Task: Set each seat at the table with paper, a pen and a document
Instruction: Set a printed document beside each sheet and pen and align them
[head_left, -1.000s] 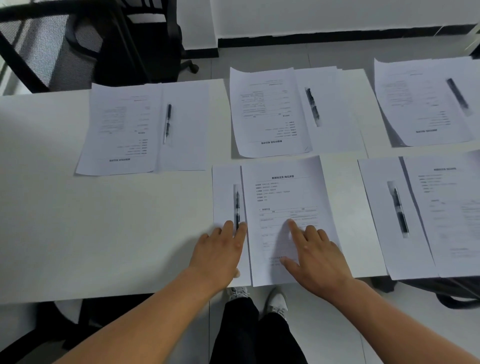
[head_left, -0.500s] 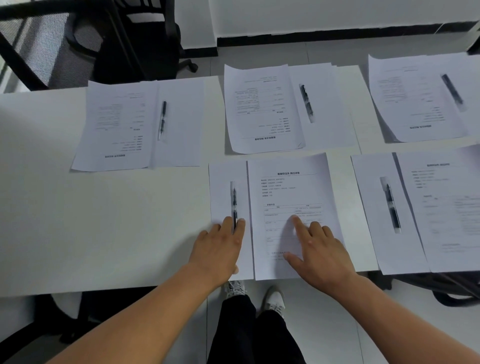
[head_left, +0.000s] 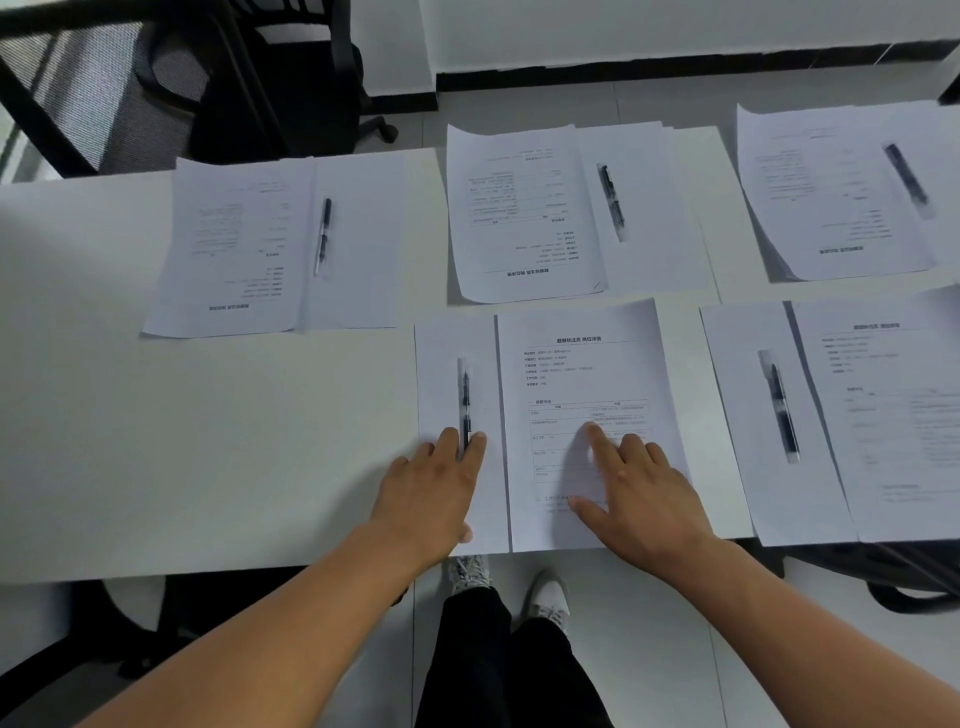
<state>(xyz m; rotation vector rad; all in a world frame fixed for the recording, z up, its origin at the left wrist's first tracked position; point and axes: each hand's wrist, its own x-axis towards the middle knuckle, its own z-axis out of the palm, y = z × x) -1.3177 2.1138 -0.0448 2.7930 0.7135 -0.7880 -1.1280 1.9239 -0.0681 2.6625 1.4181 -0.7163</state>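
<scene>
Pen (head_left: 464, 402) lies lengthwise away from the bench (head_left: 208, 441) edge, its near end seemingly between the left hand (head_left: 434, 488) fingers (head_left: 475, 452), flat and slightly spread; right hand (head_left: 641, 491) splayed on document (head_left: 582, 364) beside it.

Your left hand (head_left: 431, 493) lies flat on the blank paper (head_left: 441, 384), two fingers straddling the pen's (head_left: 464, 400) near end. Your right hand (head_left: 641, 493) presses spread fingers on the document (head_left: 582, 364) just beside it. Four more sets lie on the table (head_left: 182, 441).
</scene>
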